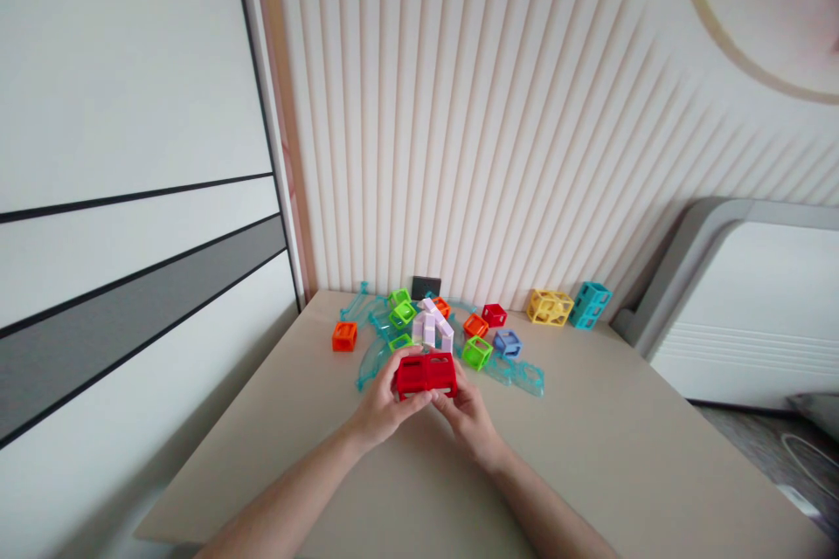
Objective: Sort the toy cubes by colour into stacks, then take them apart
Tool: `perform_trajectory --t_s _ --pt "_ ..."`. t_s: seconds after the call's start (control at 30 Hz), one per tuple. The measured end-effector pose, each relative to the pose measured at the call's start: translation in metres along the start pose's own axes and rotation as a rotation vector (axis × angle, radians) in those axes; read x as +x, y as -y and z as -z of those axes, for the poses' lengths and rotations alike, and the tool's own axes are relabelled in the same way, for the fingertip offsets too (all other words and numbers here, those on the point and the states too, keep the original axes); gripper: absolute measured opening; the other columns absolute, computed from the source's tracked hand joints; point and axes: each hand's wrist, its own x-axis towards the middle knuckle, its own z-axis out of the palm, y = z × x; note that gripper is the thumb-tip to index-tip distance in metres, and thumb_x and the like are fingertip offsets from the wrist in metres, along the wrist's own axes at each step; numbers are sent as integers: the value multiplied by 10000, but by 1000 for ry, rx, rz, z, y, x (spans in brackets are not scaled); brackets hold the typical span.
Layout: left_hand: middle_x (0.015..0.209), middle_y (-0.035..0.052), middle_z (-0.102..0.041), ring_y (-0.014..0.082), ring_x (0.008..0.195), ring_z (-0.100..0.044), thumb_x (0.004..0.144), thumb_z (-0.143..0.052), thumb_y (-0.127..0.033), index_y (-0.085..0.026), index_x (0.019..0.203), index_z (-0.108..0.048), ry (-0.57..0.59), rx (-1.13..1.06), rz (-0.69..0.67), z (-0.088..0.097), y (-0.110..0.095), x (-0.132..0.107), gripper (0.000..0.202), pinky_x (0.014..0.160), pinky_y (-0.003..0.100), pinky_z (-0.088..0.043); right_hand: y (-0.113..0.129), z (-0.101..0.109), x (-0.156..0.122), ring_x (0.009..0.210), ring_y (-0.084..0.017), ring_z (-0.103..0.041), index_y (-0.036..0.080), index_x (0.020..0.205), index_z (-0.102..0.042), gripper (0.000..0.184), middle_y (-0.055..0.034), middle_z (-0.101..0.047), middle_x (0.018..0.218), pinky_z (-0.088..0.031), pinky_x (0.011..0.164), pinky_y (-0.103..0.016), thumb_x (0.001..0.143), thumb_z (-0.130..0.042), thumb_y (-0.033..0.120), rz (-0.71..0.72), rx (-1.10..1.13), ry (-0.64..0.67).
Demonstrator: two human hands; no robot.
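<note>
Left hand and right hand pinching red two-cube frame block from opposite ends, thumbs close together on near side. Block at tabletop, nearer person than pale lilac pieces. Orange frame cube lying left; green frame cube, blue frame cube right. Yellow block just beside teal block.

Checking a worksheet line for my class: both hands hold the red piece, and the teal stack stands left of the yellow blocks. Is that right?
Not quite: in the head view, the teal stack stands right of the yellow blocks. The left hand and right hand do hold the red piece.
</note>
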Motion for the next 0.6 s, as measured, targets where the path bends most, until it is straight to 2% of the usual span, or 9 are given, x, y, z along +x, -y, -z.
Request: perform_trajectory --t_s 0.17,0.4,0.6 --pt "1203 101 -679 273 1087 -675 751 -820 -346 -243 1310 -485 -43 14 40 3 0 1 660 976 390 -517 11 -1 1 1320 -286 -483 313 1085 -759 246 -44 -604 1348 -339 1145 -438 893 -674 440 17 -1 20" --pt "1222 81 -659 267 1094 -661 734 -832 -336 -252 1220 -550 -49 18 11 4 0 -1 568 964 370 -517 15 0 1 1276 -279 -515 324 1032 -776 172 -44 -644 1235 -384 1113 -438 895 -687 379 31 12 47" --pt "1169 84 -675 265 1056 -669 755 -814 -339 -238 1184 -557 -62 36 -11 5 3 -3 510 921 348 -529 15 2 0 1255 -280 -535 322 1052 -766 193 -47 -613 1300 -406 1097 -444 907 -667 403 30 -26 72"
